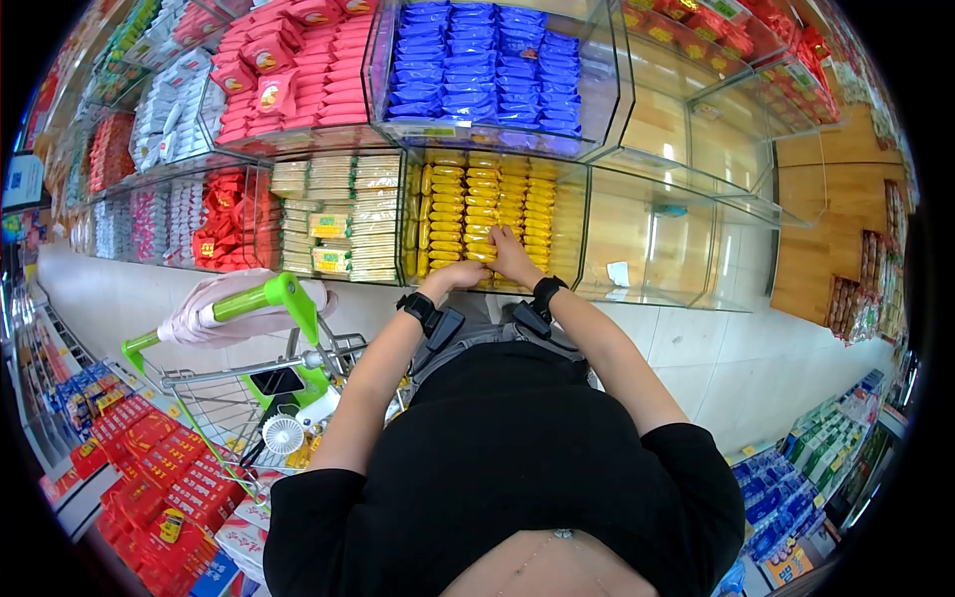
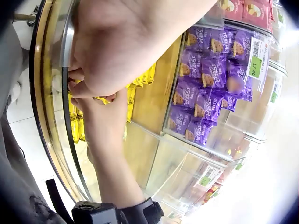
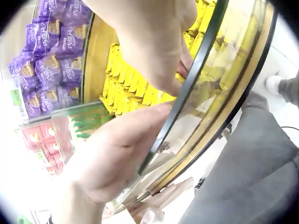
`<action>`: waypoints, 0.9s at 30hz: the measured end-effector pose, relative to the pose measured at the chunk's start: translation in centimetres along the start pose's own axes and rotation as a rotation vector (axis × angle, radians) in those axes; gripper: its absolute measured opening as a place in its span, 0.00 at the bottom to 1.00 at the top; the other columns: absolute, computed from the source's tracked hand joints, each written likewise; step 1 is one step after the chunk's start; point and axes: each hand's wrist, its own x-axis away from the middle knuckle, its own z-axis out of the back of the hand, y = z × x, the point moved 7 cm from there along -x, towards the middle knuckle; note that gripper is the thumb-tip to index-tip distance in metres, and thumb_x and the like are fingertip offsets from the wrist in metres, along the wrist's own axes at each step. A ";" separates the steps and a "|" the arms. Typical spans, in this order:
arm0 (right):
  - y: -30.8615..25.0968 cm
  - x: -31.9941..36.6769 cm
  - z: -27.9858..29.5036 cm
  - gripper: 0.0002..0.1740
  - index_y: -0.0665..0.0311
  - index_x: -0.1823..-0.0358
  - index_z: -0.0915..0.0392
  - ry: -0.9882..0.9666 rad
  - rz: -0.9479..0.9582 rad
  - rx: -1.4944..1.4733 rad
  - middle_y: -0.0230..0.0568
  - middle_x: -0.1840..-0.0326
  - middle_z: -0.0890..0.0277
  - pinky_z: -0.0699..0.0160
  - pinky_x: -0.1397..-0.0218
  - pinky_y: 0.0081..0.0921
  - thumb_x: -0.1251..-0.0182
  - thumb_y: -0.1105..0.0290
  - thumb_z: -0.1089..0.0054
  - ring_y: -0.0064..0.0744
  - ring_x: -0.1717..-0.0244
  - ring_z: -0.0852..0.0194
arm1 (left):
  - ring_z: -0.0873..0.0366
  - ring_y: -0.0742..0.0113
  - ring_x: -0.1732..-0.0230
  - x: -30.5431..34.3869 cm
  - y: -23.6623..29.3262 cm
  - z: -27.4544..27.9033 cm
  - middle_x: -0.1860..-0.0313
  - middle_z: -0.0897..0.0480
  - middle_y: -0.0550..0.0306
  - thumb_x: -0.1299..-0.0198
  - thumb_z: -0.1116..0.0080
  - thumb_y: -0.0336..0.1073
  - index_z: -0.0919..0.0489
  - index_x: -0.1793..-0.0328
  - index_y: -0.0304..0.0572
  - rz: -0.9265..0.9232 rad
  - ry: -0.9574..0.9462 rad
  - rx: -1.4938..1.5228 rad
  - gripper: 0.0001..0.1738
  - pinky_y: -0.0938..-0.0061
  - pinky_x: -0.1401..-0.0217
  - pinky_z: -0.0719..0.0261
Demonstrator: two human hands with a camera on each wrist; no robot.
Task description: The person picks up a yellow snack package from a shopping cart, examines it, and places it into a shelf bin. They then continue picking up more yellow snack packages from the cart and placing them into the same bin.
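Observation:
Rows of yellow packets [image 1: 482, 204] [image 2: 131, 100] [image 3: 133, 86] fill a glass-walled bin. At its near edge, the left hand [image 1: 464, 276] [image 2: 124, 44] [image 3: 124, 151] reaches inside the front glass, fingers curled round a yellow packet whose edge shows in the left wrist view. Beside it and partly crossing it, the right hand [image 1: 512, 257] [image 2: 106, 123] [image 3: 152, 42] bends down, its fingers pinching a yellow packet at the glass edge. Some fingertips are hidden by the hands and the glass rim.
Behind stand blue-purple packets [image 1: 477, 70] [image 2: 208, 70] [image 3: 51, 51] and pink packets [image 1: 328, 70]. Left of the bin are pale packets [image 1: 333, 199]. A glass partition [image 1: 587, 224] bounds the right side. A shopping cart with a green handle [image 1: 239, 301] stands left of the person.

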 end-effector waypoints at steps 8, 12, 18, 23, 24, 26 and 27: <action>2.1 0.2 0.7 0.16 0.66 0.75 0.38 0.097 0.065 -0.211 0.42 0.75 0.37 0.31 0.76 0.24 0.65 0.76 0.38 0.33 0.73 0.35 | 0.35 0.70 0.71 -1.1 -2.1 -0.2 0.72 0.27 0.56 0.44 0.57 0.43 0.29 0.62 0.31 0.047 0.031 0.089 0.18 0.75 0.67 0.35; 5.0 0.3 -0.3 0.10 0.69 0.78 0.29 -0.148 -0.366 -0.197 0.42 0.81 0.28 0.27 0.77 0.24 0.56 0.69 0.40 0.31 0.82 0.29 | 0.31 0.63 0.67 -0.4 -1.6 0.2 0.66 0.26 0.49 0.45 0.57 0.45 0.29 0.58 0.29 0.087 0.038 0.082 0.22 0.71 0.63 0.34; 7.2 -0.1 -5.1 0.14 0.76 0.74 0.27 -0.395 -0.483 -0.326 0.47 0.77 0.25 0.23 0.76 0.24 0.46 0.67 0.51 0.32 0.79 0.23 | 0.30 0.61 0.66 0.0 -1.2 0.4 0.65 0.25 0.47 0.45 0.57 0.45 0.28 0.57 0.29 0.113 0.044 0.045 0.22 0.70 0.63 0.34; 8.2 -1.0 -6.7 0.15 0.76 0.75 0.28 -0.438 -0.374 -0.200 0.49 0.78 0.25 0.22 0.75 0.25 0.44 0.69 0.59 0.34 0.77 0.23 | 0.33 0.64 0.68 -0.3 -1.0 0.4 0.68 0.26 0.52 0.44 0.59 0.44 0.27 0.59 0.32 0.034 0.025 -0.017 0.20 0.72 0.64 0.35; 8.0 -1.0 -6.6 0.15 0.76 0.75 0.28 -0.422 -0.412 -0.236 0.49 0.78 0.25 0.23 0.76 0.25 0.44 0.69 0.59 0.34 0.78 0.23 | 0.32 0.63 0.66 -0.1 -0.7 0.4 0.66 0.26 0.51 0.43 0.60 0.44 0.27 0.58 0.32 0.051 0.010 -0.029 0.20 0.71 0.63 0.34; 7.7 -0.9 -5.9 0.15 0.76 0.75 0.27 -0.406 -0.451 -0.271 0.49 0.78 0.25 0.23 0.77 0.25 0.45 0.70 0.60 0.34 0.78 0.23 | 0.32 0.62 0.64 0.4 0.0 0.3 0.64 0.26 0.50 0.43 0.60 0.43 0.28 0.57 0.32 0.066 -0.004 -0.040 0.20 0.71 0.61 0.34; 7.7 -1.0 -5.8 0.15 0.75 0.76 0.27 -0.409 -0.413 -0.241 0.49 0.78 0.25 0.24 0.77 0.26 0.44 0.69 0.59 0.34 0.78 0.23 | 0.31 0.60 0.61 0.6 0.3 0.3 0.60 0.26 0.48 0.43 0.61 0.43 0.29 0.54 0.32 0.059 -0.005 -0.067 0.21 0.71 0.58 0.34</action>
